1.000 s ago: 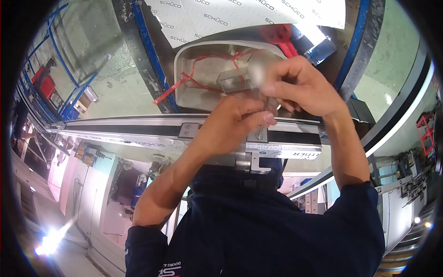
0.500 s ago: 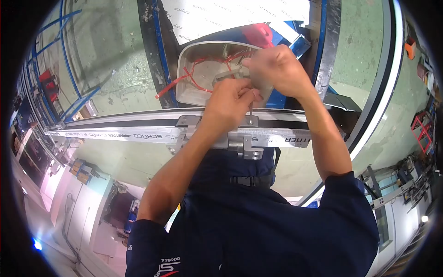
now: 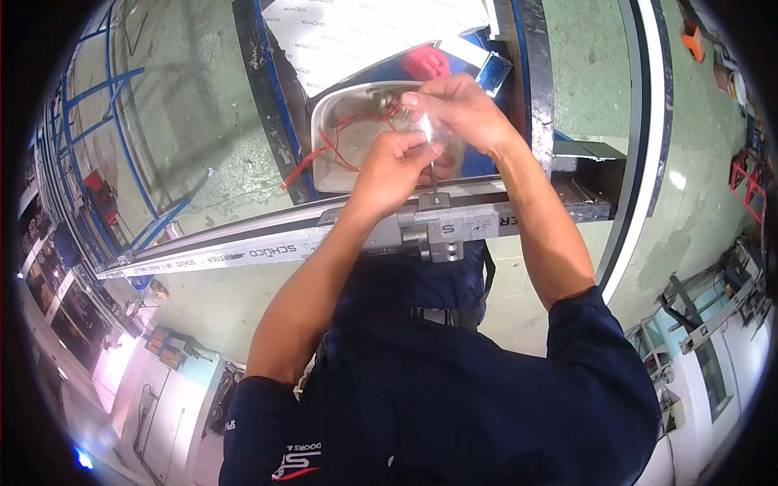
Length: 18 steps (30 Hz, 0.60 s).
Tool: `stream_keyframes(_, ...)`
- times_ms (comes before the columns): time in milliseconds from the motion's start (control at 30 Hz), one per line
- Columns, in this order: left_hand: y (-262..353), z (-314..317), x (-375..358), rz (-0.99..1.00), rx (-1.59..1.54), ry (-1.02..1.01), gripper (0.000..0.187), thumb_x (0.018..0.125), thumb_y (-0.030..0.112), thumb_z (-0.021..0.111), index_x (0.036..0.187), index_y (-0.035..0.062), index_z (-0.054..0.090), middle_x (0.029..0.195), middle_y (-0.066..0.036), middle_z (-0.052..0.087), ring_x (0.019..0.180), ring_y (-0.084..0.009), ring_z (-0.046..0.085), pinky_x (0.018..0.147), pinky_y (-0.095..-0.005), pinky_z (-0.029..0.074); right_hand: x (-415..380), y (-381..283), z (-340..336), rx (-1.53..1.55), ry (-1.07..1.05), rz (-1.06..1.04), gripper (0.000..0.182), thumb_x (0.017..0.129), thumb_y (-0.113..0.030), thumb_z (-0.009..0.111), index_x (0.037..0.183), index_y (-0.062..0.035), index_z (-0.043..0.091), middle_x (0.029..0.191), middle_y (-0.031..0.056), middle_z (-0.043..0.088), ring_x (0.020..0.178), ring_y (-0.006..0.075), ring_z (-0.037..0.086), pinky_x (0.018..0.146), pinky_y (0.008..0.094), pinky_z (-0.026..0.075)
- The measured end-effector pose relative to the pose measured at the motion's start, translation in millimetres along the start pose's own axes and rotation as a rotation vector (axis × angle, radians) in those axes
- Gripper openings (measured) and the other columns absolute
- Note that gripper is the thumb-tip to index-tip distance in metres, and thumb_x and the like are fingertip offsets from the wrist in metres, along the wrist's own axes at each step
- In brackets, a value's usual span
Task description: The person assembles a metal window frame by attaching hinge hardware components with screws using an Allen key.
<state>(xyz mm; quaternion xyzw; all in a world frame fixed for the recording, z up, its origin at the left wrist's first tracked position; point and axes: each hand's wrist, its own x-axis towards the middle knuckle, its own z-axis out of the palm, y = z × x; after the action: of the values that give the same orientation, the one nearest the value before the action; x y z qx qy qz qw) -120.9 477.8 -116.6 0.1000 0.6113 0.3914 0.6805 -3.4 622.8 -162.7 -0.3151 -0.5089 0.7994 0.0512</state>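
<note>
My left hand (image 3: 391, 172) has its fingers pinched around the thin metal shaft of what looks like a screwdriver (image 3: 433, 178). The shaft stands nearly upright, its tip down at a silver hinge (image 3: 434, 200) on the long metal profile (image 3: 279, 249). Around the tool's upper end, which is pale and blurred, closes my right hand (image 3: 466, 117). The hinge's lower knuckle and bracket (image 3: 447, 252) project from the profile's near side. Printed protective film covers the profile's face. My fingers hide part of the tool.
Behind the profile, a pale plastic bin (image 3: 318, 150) holds red cord (image 3: 331, 139) and small metal parts. Printed sheeting (image 3: 356, 36) and a red object (image 3: 427, 61) lie beyond it. A white-edged frame (image 3: 628, 202) stands at right.
The view has shifted, and the profile now slants more. My right hand has moved closer to my left, over the tool's upper end. The tip remains at the hinge.
</note>
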Motion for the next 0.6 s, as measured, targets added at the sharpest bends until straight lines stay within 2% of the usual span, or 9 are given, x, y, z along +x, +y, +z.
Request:
stream_keyframes(33, 0.5, 0.6, 0.1, 0.009, -0.015, 0.012, 0.019, 0.104, 0.014, 0.075, 0.108, -0.0050, 0.078, 0.092, -0.011, 0.081, 0.081, -0.0158, 0.078, 0.067, -0.0307, 0.062, 3.6, -0.7, 5.7, -0.090, 0.039, -0.044, 0.039, 0.102, -0.035, 0.082, 0.083, -0.0020, 0.081, 0.065, -0.0041, 0.063, 0.054, 0.0067, 0.050, 0.048, 0.0286, 0.039)
stream_keyframes(167, -6.1, 0.4, 2.8, 0.120, 0.344, 0.133, 0.018, 0.096, 0.013, 0.084, 0.100, -0.0042, 0.080, 0.080, -0.011, 0.080, 0.066, -0.0128, 0.074, 0.061, -0.0300, 0.057, 14.8, 5.5, 31.8, -0.855, 0.460, -0.096, 0.046, 0.092, -0.045, 0.084, 0.075, -0.0015, 0.079, 0.061, 0.0161, 0.068, 0.054, 0.0319, 0.067, 0.056, 0.0452, 0.052)
stream_keyframes(200, -4.4, 3.5, 1.7, 0.133, 0.378, 0.170, 0.015, 0.096, 0.011, 0.082, 0.097, -0.0037, 0.081, 0.075, -0.011, 0.078, 0.063, -0.0124, 0.073, 0.060, -0.0298, 0.056, 17.2, 5.4, 33.3, -0.926, 0.501, -0.060, 0.048, 0.087, -0.048, 0.085, 0.075, -0.0020, 0.079, 0.068, 0.0243, 0.069, 0.064, 0.0427, 0.070, 0.062, 0.0501, 0.055)
stream_keyframes(300, -4.1, -4.3, 6.7, -0.003, 0.345, 0.072, 0.018, 0.104, 0.014, 0.078, 0.110, -0.0028, 0.080, 0.092, -0.009, 0.080, 0.080, -0.0138, 0.076, 0.068, -0.0279, 0.061, 12.3, 0.3, 19.1, -0.773, 0.400, -0.019, 0.058, 0.091, -0.055, 0.084, 0.078, 0.0013, 0.076, 0.061, 0.0173, 0.065, 0.056, 0.0327, 0.065, 0.060, 0.0474, 0.053)
stream_keyframes(333, -3.0, -5.1, 5.5, -0.022, 0.274, 0.056, 0.019, 0.104, 0.014, 0.078, 0.112, -0.0031, 0.079, 0.093, -0.010, 0.081, 0.081, -0.0140, 0.077, 0.069, -0.0283, 0.062, 12.4, 8.0, 14.9, -0.591, 0.397, -0.121, 0.053, 0.096, -0.051, 0.082, 0.087, 0.0012, 0.079, 0.060, 0.0095, 0.065, 0.057, 0.0243, 0.066, 0.057, 0.0429, 0.052)
stream_keyframes(433, -2.3, -5.8, 4.8, -0.048, 0.104, -0.003, 0.021, 0.106, 0.015, 0.076, 0.116, -0.0036, 0.078, 0.096, -0.012, 0.081, 0.084, -0.0145, 0.077, 0.071, -0.0291, 0.063, -3.2, 0.2, -7.7, -0.032, 0.067, 0.124, 0.045, 0.097, -0.045, 0.084, 0.095, -0.0005, 0.081, 0.069, 0.0068, 0.069, 0.059, 0.0177, 0.066, 0.052, 0.0402, 0.049)
stream_keyframes(467, -5.1, -7.8, 6.5, -0.040, 0.073, -0.025, 0.023, 0.105, 0.016, 0.077, 0.117, -0.0036, 0.078, 0.097, -0.012, 0.081, 0.084, -0.0146, 0.078, 0.071, -0.0290, 0.063, -3.1, 2.5, -10.2, -0.047, 0.042, 0.119, 0.037, 0.100, -0.034, 0.082, 0.087, 0.0004, 0.080, 0.062, 0.0077, 0.064, 0.055, 0.0135, 0.063, 0.050, 0.0374, 0.047)
stream_keyframes(567, -6.6, -6.0, 7.3, -0.012, 0.137, -0.009, 0.026, 0.104, 0.018, 0.079, 0.117, -0.0041, 0.078, 0.097, -0.012, 0.081, 0.082, -0.0146, 0.077, 0.071, -0.0291, 0.063, -0.7, -1.6, 5.3, -0.542, 0.247, -0.040, 0.039, 0.096, -0.034, 0.083, 0.078, -0.0002, 0.079, 0.057, 0.0120, 0.063, 0.052, 0.0210, 0.065, 0.053, 0.0401, 0.051)
stream_keyframes(600, -5.6, -5.4, 6.9, -0.002, 0.187, 0.011, 0.027, 0.104, 0.019, 0.079, 0.117, -0.0044, 0.078, 0.097, -0.012, 0.081, 0.081, -0.0146, 0.077, 0.070, -0.0291, 0.063, -3.5, -6.7, 16.9, -0.717, 0.369, -0.152, 0.043, 0.096, -0.031, 0.083, 0.069, 0.0002, 0.073, 0.051, 0.0108, 0.055, 0.050, 0.0198, 0.060, 0.052, 0.0381, 0.046)
